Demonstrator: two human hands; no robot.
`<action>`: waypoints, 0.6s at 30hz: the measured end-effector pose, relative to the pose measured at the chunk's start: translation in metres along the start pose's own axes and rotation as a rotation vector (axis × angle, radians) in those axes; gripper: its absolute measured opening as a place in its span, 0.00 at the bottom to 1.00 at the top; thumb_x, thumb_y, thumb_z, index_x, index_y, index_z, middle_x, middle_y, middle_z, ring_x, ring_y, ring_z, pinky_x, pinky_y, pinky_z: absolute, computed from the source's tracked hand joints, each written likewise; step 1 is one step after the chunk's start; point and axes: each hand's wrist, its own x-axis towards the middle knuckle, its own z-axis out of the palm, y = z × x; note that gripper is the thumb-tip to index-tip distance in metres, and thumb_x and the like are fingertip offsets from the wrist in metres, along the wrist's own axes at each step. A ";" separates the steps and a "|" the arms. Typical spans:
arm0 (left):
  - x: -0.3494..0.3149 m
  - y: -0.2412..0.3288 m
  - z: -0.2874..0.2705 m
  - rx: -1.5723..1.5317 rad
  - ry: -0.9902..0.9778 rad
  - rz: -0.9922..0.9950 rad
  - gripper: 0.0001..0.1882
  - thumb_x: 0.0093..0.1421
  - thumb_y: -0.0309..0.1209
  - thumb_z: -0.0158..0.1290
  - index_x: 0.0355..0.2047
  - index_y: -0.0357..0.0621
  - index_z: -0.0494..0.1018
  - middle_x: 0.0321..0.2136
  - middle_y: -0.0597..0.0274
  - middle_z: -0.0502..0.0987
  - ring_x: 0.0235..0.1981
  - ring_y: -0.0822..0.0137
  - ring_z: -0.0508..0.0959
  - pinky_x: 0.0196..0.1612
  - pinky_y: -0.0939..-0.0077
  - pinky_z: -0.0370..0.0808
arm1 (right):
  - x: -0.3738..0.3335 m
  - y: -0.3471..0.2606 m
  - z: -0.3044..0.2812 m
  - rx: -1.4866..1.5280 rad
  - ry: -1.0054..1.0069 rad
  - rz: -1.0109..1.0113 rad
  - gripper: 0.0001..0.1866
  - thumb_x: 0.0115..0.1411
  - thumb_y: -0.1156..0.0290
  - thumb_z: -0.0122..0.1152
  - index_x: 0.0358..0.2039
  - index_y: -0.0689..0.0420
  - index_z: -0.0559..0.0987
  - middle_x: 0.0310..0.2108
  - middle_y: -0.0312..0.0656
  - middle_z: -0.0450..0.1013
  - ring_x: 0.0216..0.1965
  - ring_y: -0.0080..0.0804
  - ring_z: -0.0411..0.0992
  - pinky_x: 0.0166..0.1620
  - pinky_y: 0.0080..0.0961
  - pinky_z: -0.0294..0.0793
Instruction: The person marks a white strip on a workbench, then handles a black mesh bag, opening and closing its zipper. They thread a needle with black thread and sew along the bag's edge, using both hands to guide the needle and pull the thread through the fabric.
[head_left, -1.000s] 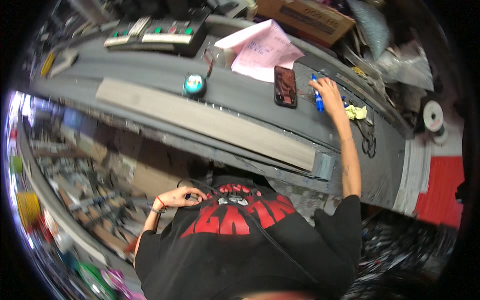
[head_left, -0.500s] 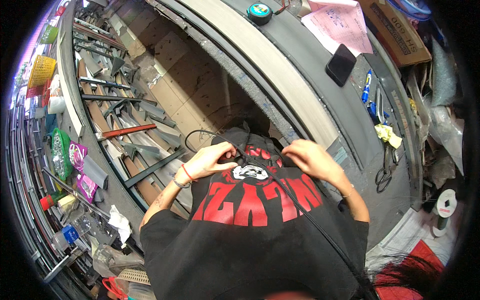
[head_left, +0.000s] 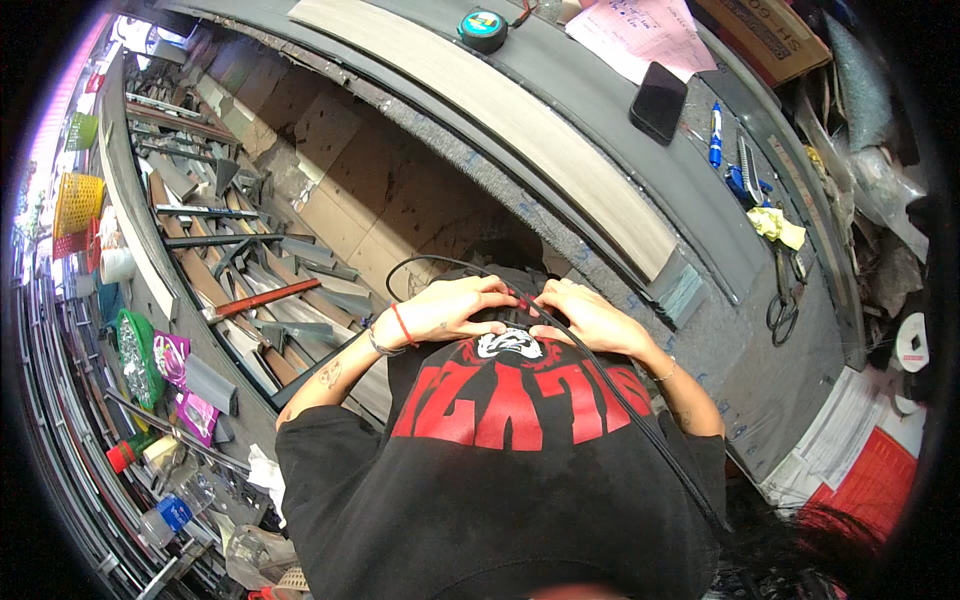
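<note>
At the front of my black T-shirt (head_left: 470,500), which carries red lettering and a white emblem, my two hands meet near waist level. My left hand (head_left: 455,308), with a red string and a dark band at the wrist, has its fingers curled in and its thumb against the shirt. Opposite it, my right hand (head_left: 592,318) is bent the same way, fingertips close to the left ones. Folds of dark cloth lie between them; what the fingertips pinch is hidden. A thin black cable (head_left: 600,385) loops past both hands and runs down over the shirt.
On the grey bench to the right lie a tape measure (head_left: 482,31), pink paper (head_left: 640,38), a phone (head_left: 658,103), a blue marker (head_left: 716,135), a yellow cloth (head_left: 776,227) and scissors (head_left: 783,300). Metal offcuts (head_left: 265,300) fill a rack at left, near a yellow basket (head_left: 78,205).
My right hand has moved left and inward, so both hands now come together at the shirt front. The view has shifted slightly, with the bench items sitting a little differently.
</note>
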 end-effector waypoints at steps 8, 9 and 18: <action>-0.063 -0.014 -0.001 -0.119 0.267 -0.260 0.31 0.52 0.42 0.60 0.53 0.44 0.64 0.51 0.51 0.62 0.52 0.53 0.67 0.55 0.67 0.65 | 0.012 0.010 -0.001 0.103 -0.082 -0.020 0.18 0.49 0.60 0.61 0.27 0.64 0.73 0.26 0.47 0.69 0.32 0.41 0.67 0.38 0.34 0.67; -0.073 -0.022 0.007 -0.139 0.365 -0.254 0.32 0.51 0.42 0.60 0.53 0.44 0.63 0.51 0.51 0.61 0.54 0.52 0.66 0.56 0.66 0.64 | 0.011 0.011 -0.001 0.145 -0.038 -0.029 0.17 0.49 0.61 0.61 0.26 0.64 0.72 0.25 0.47 0.68 0.31 0.40 0.66 0.36 0.34 0.67; -0.177 -0.169 0.175 -0.935 0.201 -0.930 0.35 0.58 0.52 0.52 0.52 0.34 0.59 0.49 0.51 0.66 0.52 0.63 0.66 0.54 0.67 0.65 | -0.013 0.022 0.034 0.566 0.210 0.176 0.13 0.50 0.66 0.64 0.22 0.60 0.71 0.17 0.28 0.57 0.22 0.15 0.53 0.24 0.18 0.54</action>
